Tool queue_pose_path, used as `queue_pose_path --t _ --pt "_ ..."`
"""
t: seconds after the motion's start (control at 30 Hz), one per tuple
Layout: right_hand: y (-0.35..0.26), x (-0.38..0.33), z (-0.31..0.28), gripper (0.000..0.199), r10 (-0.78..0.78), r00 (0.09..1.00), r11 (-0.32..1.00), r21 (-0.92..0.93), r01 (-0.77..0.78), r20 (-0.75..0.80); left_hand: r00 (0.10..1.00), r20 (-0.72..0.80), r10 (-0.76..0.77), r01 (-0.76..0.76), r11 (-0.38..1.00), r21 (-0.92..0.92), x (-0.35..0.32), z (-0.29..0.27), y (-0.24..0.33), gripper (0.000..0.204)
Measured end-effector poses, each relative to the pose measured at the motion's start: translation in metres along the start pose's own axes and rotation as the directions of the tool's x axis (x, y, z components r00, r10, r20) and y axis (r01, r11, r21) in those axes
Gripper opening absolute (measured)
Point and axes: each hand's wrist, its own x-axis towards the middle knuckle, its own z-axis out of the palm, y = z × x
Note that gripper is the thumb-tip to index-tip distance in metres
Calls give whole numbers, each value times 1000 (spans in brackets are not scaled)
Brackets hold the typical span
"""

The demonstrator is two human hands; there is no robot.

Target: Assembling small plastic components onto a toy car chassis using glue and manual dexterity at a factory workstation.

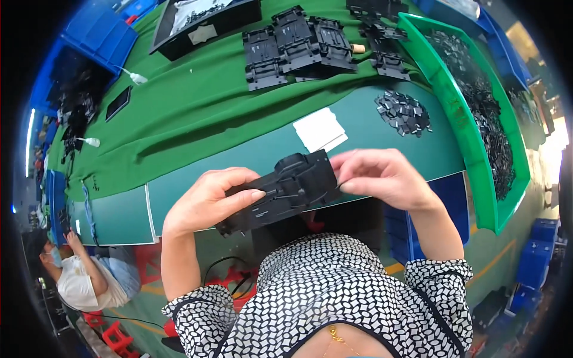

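A black moulded plastic housing [289, 188] is held up in front of my body, tilted with its right end higher. My left hand [212, 197] grips its left part, the thumb lying across the top face. At the right end, my right hand [382, 176] has thumb and forefinger pinched close against the housing's edge. Whatever is between those fingertips is too small or hidden to make out. Just beyond the housing, white sheets [319, 129] lie on the green tabletop. A pile of small black pieces [403, 112] sits farther off to the right.
Several similar black housings [298, 45] are stacked on the green cloth [179, 113] at the back. A green bin [462, 113] of small black parts stands at the right. A black tray [206, 27] is at the back left. Another person [89, 274] sits at the far left.
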Motion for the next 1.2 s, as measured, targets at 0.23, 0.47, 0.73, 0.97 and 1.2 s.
queue_pose_path --t 0.23,0.47,0.73,0.97,1.2 --pt "20 0 16 10 -22 980 998 -62 9 -200 769 -487 413 -79 819 569 5 4 21 31" --pt "52 18 34 12 -78 892 885 381 267 -445 961 168 222 -158 932 -327 -25 29 9 21" --pt "54 27 58 13 -27 905 868 440 232 -425 712 -663 -232 -657 112 -745 58 86 10 52" --pt "38 22 45 15 121 915 858 503 99 -386 682 -697 -220 -713 9 -701 62 61 -2 55" --pt "41 20 26 17 114 896 873 474 117 -429 721 -659 -212 -684 -68 -726 63 59 -21 50"
